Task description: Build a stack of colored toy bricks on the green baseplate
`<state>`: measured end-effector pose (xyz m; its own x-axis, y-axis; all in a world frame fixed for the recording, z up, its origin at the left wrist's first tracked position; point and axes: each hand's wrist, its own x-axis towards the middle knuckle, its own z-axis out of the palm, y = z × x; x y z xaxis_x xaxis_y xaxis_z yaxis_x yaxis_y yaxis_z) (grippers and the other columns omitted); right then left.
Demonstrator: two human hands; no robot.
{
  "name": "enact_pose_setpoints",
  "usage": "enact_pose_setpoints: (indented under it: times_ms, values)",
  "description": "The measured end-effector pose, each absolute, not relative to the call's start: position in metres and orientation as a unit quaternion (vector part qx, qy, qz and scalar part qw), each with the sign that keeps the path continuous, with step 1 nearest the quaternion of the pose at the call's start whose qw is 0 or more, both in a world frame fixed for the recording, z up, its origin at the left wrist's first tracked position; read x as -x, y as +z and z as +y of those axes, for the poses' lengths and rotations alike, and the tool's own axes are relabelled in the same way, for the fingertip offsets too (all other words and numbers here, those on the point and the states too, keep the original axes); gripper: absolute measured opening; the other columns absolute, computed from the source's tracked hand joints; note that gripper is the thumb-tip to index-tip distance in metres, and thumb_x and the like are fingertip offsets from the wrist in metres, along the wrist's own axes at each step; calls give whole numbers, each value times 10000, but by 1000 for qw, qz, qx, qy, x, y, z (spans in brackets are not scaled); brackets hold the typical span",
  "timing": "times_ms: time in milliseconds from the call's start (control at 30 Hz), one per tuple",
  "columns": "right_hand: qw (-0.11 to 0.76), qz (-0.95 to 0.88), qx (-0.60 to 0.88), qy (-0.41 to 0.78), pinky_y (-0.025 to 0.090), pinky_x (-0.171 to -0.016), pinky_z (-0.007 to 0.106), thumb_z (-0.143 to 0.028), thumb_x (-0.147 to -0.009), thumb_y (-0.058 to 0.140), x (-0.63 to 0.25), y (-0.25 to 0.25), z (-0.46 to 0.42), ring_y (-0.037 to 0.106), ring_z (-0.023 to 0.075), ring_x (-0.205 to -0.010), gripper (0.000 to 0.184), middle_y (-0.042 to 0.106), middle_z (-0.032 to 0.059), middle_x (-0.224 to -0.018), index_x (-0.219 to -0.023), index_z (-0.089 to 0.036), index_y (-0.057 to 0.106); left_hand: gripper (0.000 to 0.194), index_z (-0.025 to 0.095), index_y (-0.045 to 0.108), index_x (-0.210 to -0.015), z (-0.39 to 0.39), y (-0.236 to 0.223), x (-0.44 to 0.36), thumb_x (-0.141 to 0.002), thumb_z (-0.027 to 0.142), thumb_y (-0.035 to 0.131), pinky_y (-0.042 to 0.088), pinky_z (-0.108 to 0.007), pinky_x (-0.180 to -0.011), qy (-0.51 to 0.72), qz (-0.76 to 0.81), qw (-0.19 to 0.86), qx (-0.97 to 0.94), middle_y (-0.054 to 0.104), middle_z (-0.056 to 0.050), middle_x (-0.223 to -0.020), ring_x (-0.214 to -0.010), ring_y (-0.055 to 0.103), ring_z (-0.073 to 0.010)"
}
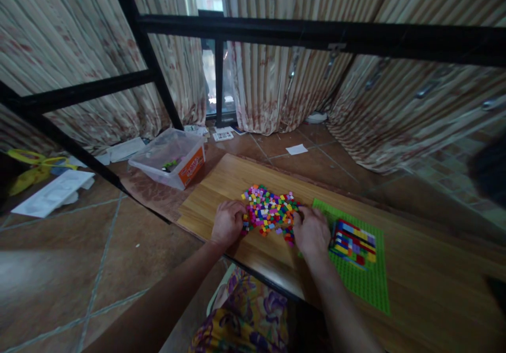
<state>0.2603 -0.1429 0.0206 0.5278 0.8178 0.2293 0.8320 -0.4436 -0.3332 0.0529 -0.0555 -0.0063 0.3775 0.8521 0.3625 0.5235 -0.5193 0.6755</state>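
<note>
A loose pile of small, many-coloured toy bricks [266,208] lies spread on the wooden table [221,176]. My left hand [228,221] rests at the pile's left edge, its fingers curled in and closed. At the right edge of the pile is my right hand [312,230], also with bent, closed fingers. Whatever either hand holds, if anything, is too small or hidden to make out. Just right of my right hand lies a green baseplate [369,284], carrying a block of built-up coloured bricks [354,241].
A clear plastic box [166,155] with an orange label stands on the floor beyond the table's left end. Black metal bars [253,26] cross in front of the curtains [269,84]. A white moulded tray [53,192] and paper [296,149] lie on the tiles.
</note>
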Motion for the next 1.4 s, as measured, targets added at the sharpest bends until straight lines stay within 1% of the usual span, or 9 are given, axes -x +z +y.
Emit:
enact_pose_setpoints:
  times_ms: [100, 367, 567, 800, 900, 1033, 1133, 1267, 1400]
  values:
    - [211, -496, 842, 9, 412, -833, 352, -270, -903, 487, -258, 17, -140, 567, 254, -944, 285, 660, 121, -997, -1059, -158, 697, 243, 224, 626, -716, -56, -6, -54, -792, 81, 445, 450, -356, -901, 349, 438, 230, -796, 709, -11, -880, -882, 617, -182]
    - [326, -543, 769, 90, 424, -865, 340, -235, -856, 473, -259, 8, -163, 593, 218, -919, 255, 693, 79, -961, -903, -189, 720, 239, 225, 631, -709, -55, -6, -54, -791, 79, 461, 450, -361, -894, 343, 444, 217, -799, 708, -12, -875, -875, 612, -187]
    - [298, -504, 808, 58, 414, -892, 359, -215, -865, 434, -266, 10, -155, 591, 236, -943, 297, 692, 108, -991, -946, -158, 714, 243, 225, 632, -713, -55, -6, -54, -787, 73, 457, 445, -356, -885, 340, 442, 217, -801, 711, -11, -887, -881, 612, -189]
    - [237, -498, 832, 56, 413, -868, 328, -276, -869, 512, -266, 12, -138, 588, 226, -943, 276, 671, 94, -989, -1040, -171, 702, 232, 226, 628, -710, -55, -6, -54, -799, 91, 461, 445, -352, -885, 334, 451, 220, -798, 710, -11, -870, -869, 611, -188]
    - [236, -512, 824, 53, 410, -854, 322, -282, -845, 545, -263, 11, -134, 582, 218, -918, 246, 661, 79, -986, -1009, -197, 709, 233, 224, 631, -709, -55, -5, -54, -787, 80, 465, 449, -350, -882, 337, 448, 217, -799, 710, -11, -870, -868, 613, -188]
    - [261, -530, 805, 51, 399, -842, 318, -232, -838, 513, -261, 8, -135, 574, 207, -879, 203, 670, 58, -907, -872, -207, 713, 250, 223, 636, -712, -56, -3, -54, -784, 64, 457, 453, -355, -882, 337, 450, 215, -798, 711, -14, -876, -867, 614, -188]
    - [278, -531, 800, 46, 397, -834, 324, -216, -840, 493, -262, 5, -140, 574, 210, -864, 213, 686, 59, -883, -841, -200, 706, 246, 227, 640, -717, -56, -2, -54, -793, 73, 463, 451, -356, -892, 328, 458, 218, -797, 708, -12, -873, -871, 612, -189]
    - [274, -522, 807, 33, 394, -857, 337, -206, -846, 493, -266, 4, -142, 578, 217, -877, 242, 701, 69, -925, -960, -178, 704, 238, 226, 640, -722, -56, -5, -54, -800, 80, 469, 449, -353, -900, 330, 453, 216, -799, 704, -13, -879, -879, 607, -187]
    - [205, -563, 800, 17, 384, -875, 354, -241, -860, 524, -268, 9, -135, 560, 230, -911, 349, 668, 89, -980, -1177, -200, 664, 238, 224, 636, -716, -55, -9, -54, -812, 88, 466, 450, -356, -892, 331, 454, 214, -799, 703, -14, -867, -874, 609, -187]
